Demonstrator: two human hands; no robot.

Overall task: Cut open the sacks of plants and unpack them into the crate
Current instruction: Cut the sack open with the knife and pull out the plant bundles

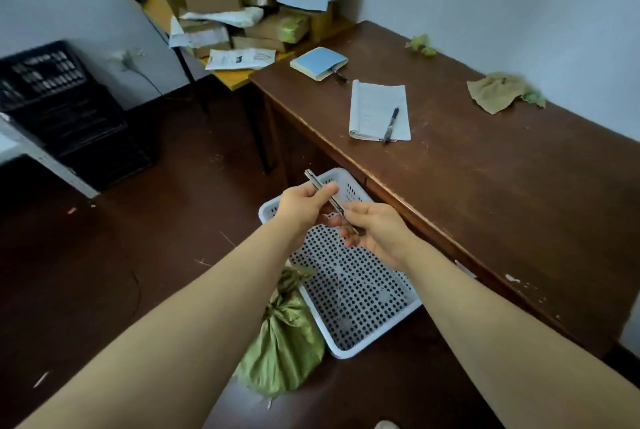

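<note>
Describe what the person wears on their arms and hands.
The left hand and right hand are bare: no gloves, rings, watch or bracelets show. The left forearm and right forearm are uncovered to the picture's edge, so no sleeves are in view.

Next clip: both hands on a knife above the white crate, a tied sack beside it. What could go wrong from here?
1. The left hand and right hand both grip the knife close together, so extending the blade could nick a finger.
2. The green sack lies tied shut on the floor beside the crate. A deep cut might slice its contents.
</note>
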